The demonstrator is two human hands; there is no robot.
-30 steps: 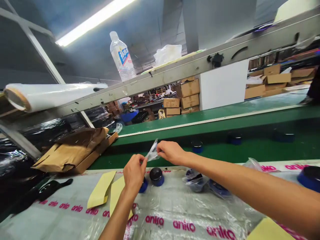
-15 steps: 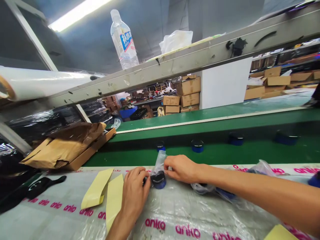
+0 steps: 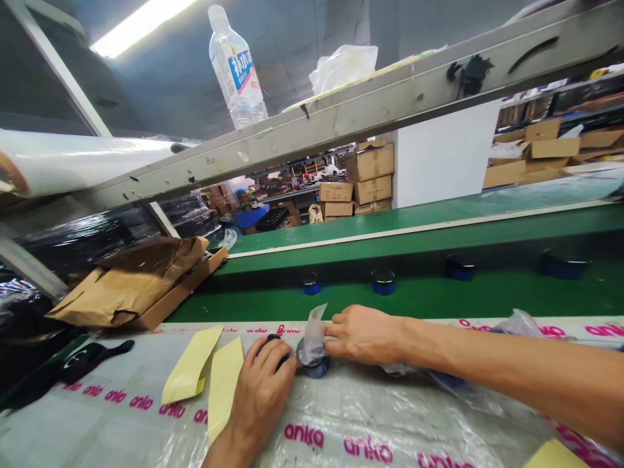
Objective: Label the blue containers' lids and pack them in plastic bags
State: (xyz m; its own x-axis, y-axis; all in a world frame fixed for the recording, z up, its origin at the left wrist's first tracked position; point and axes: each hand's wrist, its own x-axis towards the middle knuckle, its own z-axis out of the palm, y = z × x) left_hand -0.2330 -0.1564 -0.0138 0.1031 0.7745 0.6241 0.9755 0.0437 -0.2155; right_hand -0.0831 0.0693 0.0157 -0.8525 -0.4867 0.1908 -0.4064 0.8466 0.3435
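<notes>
My left hand (image 3: 266, 383) curls over a round black-and-blue piece (image 3: 275, 344), which is mostly hidden under its fingers on the plastic-covered table. Just right of it sits a second round blue piece (image 3: 316, 370) with a shiny dark top. Across that top lies a strip of clear film (image 3: 316, 325), its upper end sticking up. My right hand (image 3: 358, 335) is closed at the film's right edge, fingertips touching it beside the second piece. Under my right forearm lie blue pieces in clear plastic bags (image 3: 453, 378), partly hidden.
Several similar round pieces, one of them a small blue one (image 3: 383, 282), stand along the green conveyor belt (image 3: 273, 302). Yellow paper strips (image 3: 190, 367) lie left of my left hand. Beyond them are a cardboard tray (image 3: 180, 292) and a black strap-like item (image 3: 92, 364). A metal beam (image 3: 341, 107) crosses above.
The clear film has come down from above onto the top of the second round piece, with my right hand lower. My left hand's fingers now cover the other piece. The view has shifted slightly.
</notes>
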